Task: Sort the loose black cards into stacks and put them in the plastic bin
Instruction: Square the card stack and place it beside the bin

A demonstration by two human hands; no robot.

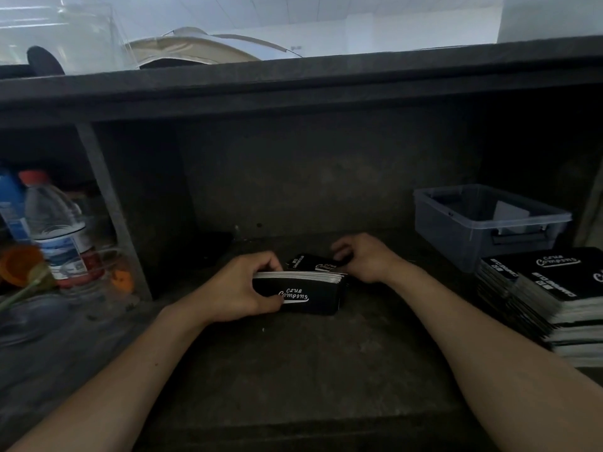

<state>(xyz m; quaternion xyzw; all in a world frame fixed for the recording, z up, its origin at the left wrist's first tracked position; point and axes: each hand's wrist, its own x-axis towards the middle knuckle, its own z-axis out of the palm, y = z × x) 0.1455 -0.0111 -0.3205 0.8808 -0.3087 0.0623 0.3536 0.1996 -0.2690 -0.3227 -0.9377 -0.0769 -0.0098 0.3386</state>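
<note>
Nearest, at the right, lie several piled card stacks, black and glossy. On the dark, rough shelf, the left hand grips one thick stack of rectangular cards standing on edge. Just behind it, the right hand pinches flat loose cards with curled fingers. Farthest right sits one clear plastic bin.

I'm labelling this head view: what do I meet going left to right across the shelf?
water bottle → left hand → card stack it grips → right hand holding a loose card → plastic bin → piles of cards
</note>
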